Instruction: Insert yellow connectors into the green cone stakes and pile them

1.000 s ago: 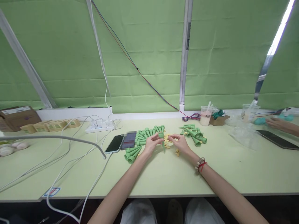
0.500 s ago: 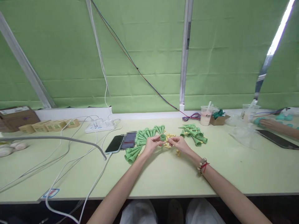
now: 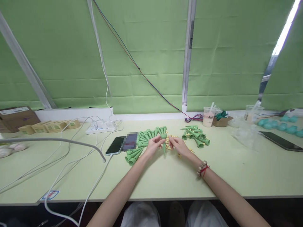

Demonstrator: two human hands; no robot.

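Left hand clamping green plastic cone below its wide rim, thumb and fingers closing on it; cone pointing tip-down at middle of table. Right hand hovering just right of cone, fingertips bunching together; cannot tell if they are pinching anything. Small yellow pieces lying between hands and beyond. Fanned green cones lying left, looser cone pile sitting far right of hands. Smartphone resting left of fan.
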